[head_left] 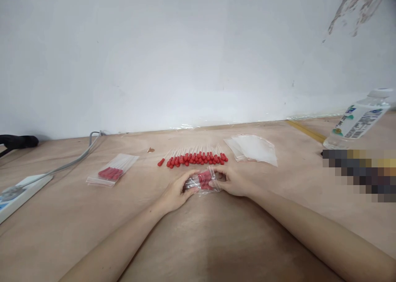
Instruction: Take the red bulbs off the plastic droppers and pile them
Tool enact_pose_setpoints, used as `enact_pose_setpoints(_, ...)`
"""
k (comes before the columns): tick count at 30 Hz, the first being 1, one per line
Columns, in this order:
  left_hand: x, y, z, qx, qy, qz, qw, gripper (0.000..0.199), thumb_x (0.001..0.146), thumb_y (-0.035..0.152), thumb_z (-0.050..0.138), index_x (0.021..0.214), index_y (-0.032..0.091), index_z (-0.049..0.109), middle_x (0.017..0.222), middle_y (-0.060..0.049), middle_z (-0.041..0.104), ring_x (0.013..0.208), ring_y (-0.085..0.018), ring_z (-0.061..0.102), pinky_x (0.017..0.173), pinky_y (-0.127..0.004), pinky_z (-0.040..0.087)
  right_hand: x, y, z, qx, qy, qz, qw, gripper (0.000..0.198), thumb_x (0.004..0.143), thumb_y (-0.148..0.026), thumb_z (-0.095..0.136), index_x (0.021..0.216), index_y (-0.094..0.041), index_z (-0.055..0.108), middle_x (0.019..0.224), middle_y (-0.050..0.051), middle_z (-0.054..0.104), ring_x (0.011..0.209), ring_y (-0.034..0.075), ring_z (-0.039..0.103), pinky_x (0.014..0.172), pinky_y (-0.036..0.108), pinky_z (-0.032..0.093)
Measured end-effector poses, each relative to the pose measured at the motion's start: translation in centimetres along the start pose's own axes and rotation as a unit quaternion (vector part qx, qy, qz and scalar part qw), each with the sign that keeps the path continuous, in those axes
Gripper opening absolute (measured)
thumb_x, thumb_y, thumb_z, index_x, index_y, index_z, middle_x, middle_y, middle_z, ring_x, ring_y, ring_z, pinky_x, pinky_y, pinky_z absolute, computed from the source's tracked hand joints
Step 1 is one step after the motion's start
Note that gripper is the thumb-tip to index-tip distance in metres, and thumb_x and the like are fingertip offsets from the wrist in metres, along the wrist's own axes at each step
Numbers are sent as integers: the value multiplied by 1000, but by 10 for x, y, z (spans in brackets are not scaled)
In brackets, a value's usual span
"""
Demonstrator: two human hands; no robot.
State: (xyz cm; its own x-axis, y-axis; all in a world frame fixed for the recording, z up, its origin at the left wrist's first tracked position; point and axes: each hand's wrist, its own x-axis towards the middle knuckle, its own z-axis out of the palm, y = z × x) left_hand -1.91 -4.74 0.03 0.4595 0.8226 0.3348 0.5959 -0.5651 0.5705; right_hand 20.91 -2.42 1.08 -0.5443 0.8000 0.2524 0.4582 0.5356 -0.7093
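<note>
Between my two hands is a clear zip bag (204,179) with several red-bulbed droppers inside, their clear stems pointing left. My left hand (180,191) grips the stem end with thumb and fingers. At the bag's right end, by the red bulbs, my right hand (230,181) pinches the plastic. Just beyond the hands lies a row of loose droppers (198,158), red bulbs toward me and thin clear stems toward the wall. Another zip bag (113,170) holding droppers lies flat to the left. A stack of flat, clear zip bags (253,148) rests to the right.
At the far left are a white power strip (26,191) with a grey cable (71,162) and a black object (18,142). A plastic bottle (357,121) stands at the right, near a blurred-out patch (365,175). The white wall (185,59) bounds the wooden table (192,240) behind.
</note>
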Motion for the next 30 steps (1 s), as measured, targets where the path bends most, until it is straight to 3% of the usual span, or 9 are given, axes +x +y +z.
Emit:
enact_pose_setpoints(4,0,2,-1,16,-7,0,1000,37,82,32,53,118,22,48,114,-6,58,103,-19,55,90,-35,44,2,4,6,22,35,-53,998,25,77,-34,58,99,-23,62,93,0,65,84,15,56,80,27,39)
enact_pose_setpoints(7,1,4,-2,26,-11,9,1000,35,83,32,52,116,21,51,113,-6,59,102,-18,56,89,-34,44,5,5,10,9,46,-71,996,24,77,-32,58,99,-24,62,93,1,64,86,15,55,82,27,38)
enact_pose_setpoints(16,2,0,-1,26,4,3,1000,37,81,33,54,116,19,51,113,-8,60,102,-20,57,88,-37,46,10,0,12,-58,20,-37,997,22,82,-21,48,98,-25,62,91,1,64,84,15,53,82,28,36)
enact_pose_setpoints(19,2,1,-3,27,-8,-5,1000,37,81,30,54,117,20,50,114,-7,60,102,-20,57,88,-36,46,10,4,11,-14,21,-38,999,19,83,-23,45,93,-23,62,86,1,64,78,14,53,77,26,38)
enact_pose_setpoints(24,2,2,-4,4,-20,-13,1000,39,82,33,53,119,21,49,117,-7,58,104,-20,56,87,-35,47,8,8,4,90,-37,21,995,16,83,-29,45,88,-19,56,74,-1,59,62,11,51,57,21,40)
enact_pose_setpoints(30,2,5,-5,-5,-26,-15,1000,37,82,33,53,117,21,51,114,-7,59,102,-20,56,88,-37,45,7,3,4,154,-49,29,986,26,80,-39,52,94,-18,58,76,0,60,66,11,52,58,22,41)
